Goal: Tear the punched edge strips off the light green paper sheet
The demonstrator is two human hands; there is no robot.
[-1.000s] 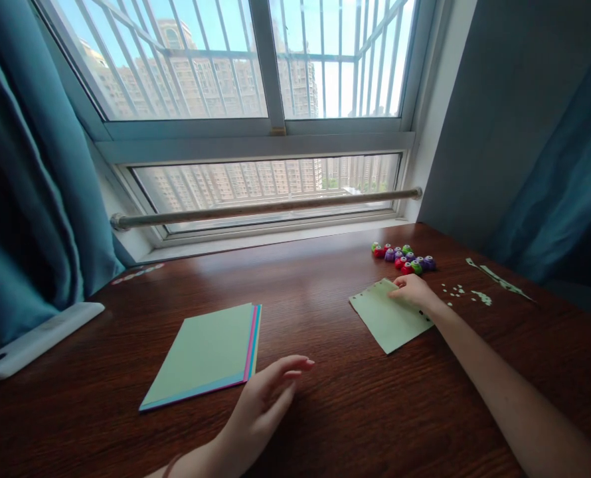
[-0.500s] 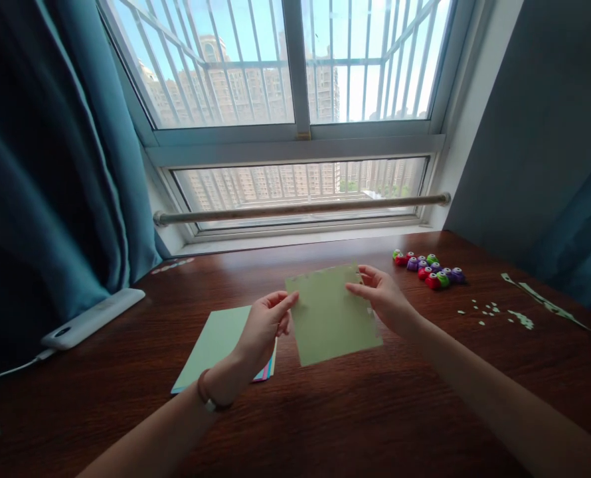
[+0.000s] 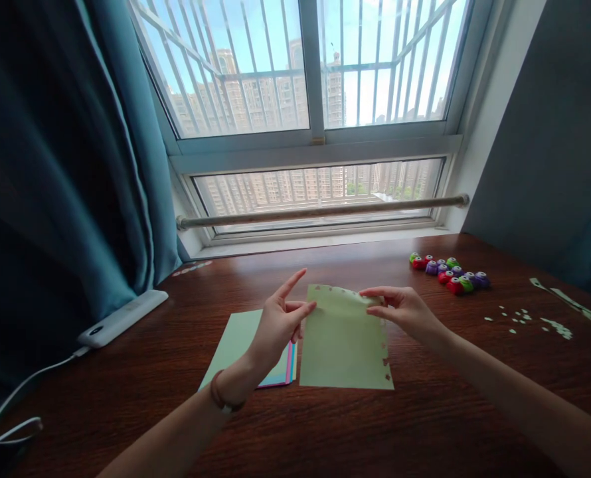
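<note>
A light green sheet of paper [image 3: 345,348] with small punched holes along its top and right edges is held up in front of me. My left hand [image 3: 280,322] pinches its upper left edge between thumb and curled fingers, the index finger pointing away. At the top right, my right hand [image 3: 400,309] grips the sheet between thumb and fingers. Partly behind my left forearm lies a stack of coloured paper [image 3: 236,345], pale green on top, with pink, blue and cream edges showing.
Small craft punches [image 3: 449,272] in red, green and purple stand at the back right. Tiny paper cutouts [image 3: 522,317] and cut paper strips [image 3: 574,302] lie at the right. A white power strip [image 3: 123,318] with a cable is at the left. The window [image 3: 315,149] rises behind the table.
The sheet has turned more upright and now shows its punched edges clearly. My left index finger has stretched out. The whole view has shifted, so things appear further right.
</note>
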